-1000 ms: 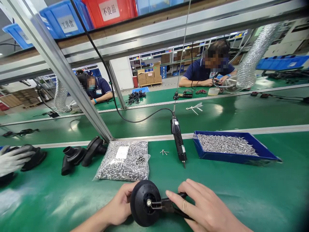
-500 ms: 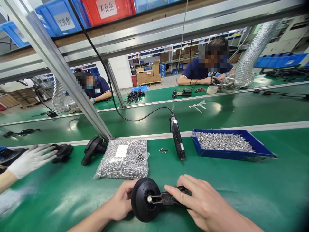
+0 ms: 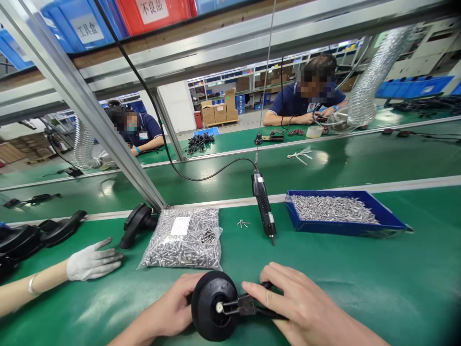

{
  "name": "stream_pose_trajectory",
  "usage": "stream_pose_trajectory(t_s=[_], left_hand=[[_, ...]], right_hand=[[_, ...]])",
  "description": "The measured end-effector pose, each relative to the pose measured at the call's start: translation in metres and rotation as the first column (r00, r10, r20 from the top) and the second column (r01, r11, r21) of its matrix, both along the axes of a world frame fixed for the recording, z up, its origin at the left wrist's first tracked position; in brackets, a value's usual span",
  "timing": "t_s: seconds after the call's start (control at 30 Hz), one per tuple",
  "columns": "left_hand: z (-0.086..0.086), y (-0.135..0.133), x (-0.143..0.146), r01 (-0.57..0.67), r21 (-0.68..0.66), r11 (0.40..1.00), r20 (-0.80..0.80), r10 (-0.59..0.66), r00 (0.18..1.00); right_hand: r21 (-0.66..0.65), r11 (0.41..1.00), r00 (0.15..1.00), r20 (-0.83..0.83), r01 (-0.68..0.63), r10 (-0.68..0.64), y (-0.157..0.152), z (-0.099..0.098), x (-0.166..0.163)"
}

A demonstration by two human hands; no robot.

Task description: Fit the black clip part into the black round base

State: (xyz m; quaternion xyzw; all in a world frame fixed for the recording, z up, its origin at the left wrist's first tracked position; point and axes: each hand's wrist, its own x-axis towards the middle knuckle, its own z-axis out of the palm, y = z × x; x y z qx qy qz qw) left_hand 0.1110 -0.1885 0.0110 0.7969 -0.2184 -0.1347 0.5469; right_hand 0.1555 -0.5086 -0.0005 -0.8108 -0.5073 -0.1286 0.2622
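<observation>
Status: left hand point(image 3: 173, 310) is cupping black round housing point(image 3: 212, 305) at worktop's near edge | right hand point(image 3: 298, 307) is pinching pliers point(image 3: 248, 307), tips touching hub | Risk: tips slipping sideways off hub, judged from unclamped housing | Nearby: screw bag point(image 3: 185, 239), hanging driver point(image 3: 264, 206).

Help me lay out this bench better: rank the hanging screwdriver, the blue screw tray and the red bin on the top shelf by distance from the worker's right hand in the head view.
From the right hand, which holds pliers:
1. Hanging screwdriver, just beyond the hand, slightly left.
2. Blue screw tray, farther back on the right.
3. Red bin, overhead on the shelf, far left.
</observation>
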Motion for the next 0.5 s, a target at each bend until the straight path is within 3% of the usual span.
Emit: stream_pose_trajectory(t_s=[0.13,0.27,0.5], left_hand=[[-0.002,-0.002,-0.005,-0.101,-0.001,0.995,0.046,0.101,0.994],[-0.008,-0.006,-0.007,-0.252,-0.092,0.963,-0.058,0.248,0.967],[-0.001,0.001,0.002,-0.171,-0.172,0.97,-0.183,0.139,0.973]], right_hand=[[0.02,1.0,1.0,0.0,-0.021,0.021,0.01,-0.005,-0.007],[0.062,0.998,0.999,0.038,-0.014,0.012,0.015,-0.008,-0.009],[0.237,0.971,0.996,0.081,-0.04,0.021,0.012,-0.002,0.004]])
